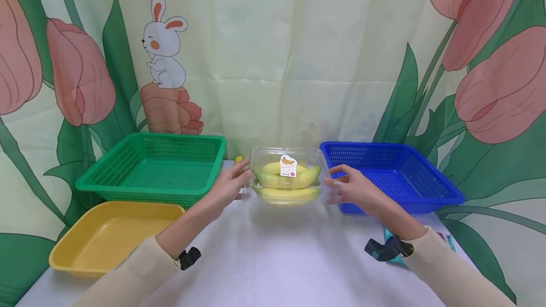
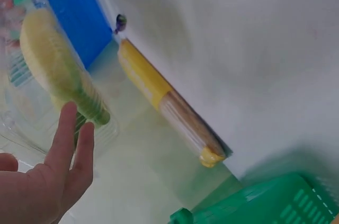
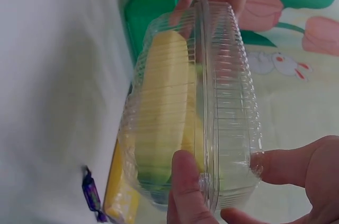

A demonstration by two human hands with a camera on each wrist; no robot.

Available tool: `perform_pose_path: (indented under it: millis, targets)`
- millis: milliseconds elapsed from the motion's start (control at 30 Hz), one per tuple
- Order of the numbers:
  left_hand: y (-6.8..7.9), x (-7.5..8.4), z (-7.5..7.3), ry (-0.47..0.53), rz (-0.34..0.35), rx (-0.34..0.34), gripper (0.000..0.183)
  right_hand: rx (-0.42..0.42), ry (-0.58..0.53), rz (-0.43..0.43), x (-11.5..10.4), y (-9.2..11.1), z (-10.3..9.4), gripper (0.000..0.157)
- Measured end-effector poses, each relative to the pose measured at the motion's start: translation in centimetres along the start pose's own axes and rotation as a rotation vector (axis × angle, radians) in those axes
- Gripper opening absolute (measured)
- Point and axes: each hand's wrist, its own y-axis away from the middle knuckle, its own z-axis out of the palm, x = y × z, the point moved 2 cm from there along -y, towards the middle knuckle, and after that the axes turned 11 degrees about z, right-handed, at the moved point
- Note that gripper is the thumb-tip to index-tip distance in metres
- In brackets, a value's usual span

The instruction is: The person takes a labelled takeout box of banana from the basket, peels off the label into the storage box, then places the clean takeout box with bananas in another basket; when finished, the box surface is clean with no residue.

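A clear plastic clamshell box (image 1: 313, 158) of yellow-green bananas (image 1: 286, 196), with a banana label (image 1: 288, 166) on its lid, is held up above the white table between my two hands. My left hand (image 1: 230, 181) holds its left end; in the left wrist view two fingers (image 2: 62, 144) reach along that end. At the right end my right hand (image 1: 356, 191) grips the box. The right wrist view shows the right thumb and fingers on either side of the rim (image 3: 209, 128). The lid looks closed down over the fruit.
A green basket (image 1: 149, 188) and a yellow tub (image 1: 64, 255) stand at left, a blue basket (image 1: 443, 198) at right. Behind the box lie a long yellow-and-brown packet (image 2: 164, 102) and a small purple-wrapped sweet (image 3: 91, 195). A teal packet (image 1: 396, 262) lies beneath my right forearm.
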Motion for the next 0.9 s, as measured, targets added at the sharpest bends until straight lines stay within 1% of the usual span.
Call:
perform_pose_path:
  millis: [200, 300, 467, 633, 733, 900]
  targets:
    - [1.1, -0.4, -0.2, 0.039, -0.029, -0.040, 0.060, 0.031, -0.004, 0.042, 0.5, 0.2, 1.0, 0.056]
    - [1.6, -0.7, -0.3, 0.033, -0.043, -0.049, 0.062, 0.038, -0.018, 0.053, 0.8, 0.4, 1.6, 0.056]
    - [2.5, -1.2, -0.2, -0.002, -0.083, -0.028, 0.064, 0.040, -0.024, 0.061, 1.5, 0.6, 2.6, 0.053]
    - [3.5, -2.0, 0.2, -0.080, -0.134, -0.002, 0.068, 0.061, -0.020, 0.100, 2.4, 0.6, 3.9, 0.051]
    - [4.0, -2.4, 0.3, -0.106, -0.143, 0.005, 0.070, 0.080, -0.018, 0.129, 2.8, 0.7, 4.5, 0.049]
    - [4.7, -3.1, 0.6, -0.115, -0.147, 0.006, 0.075, 0.104, 0.005, 0.146, 3.5, 1.1, 5.2, 0.047]
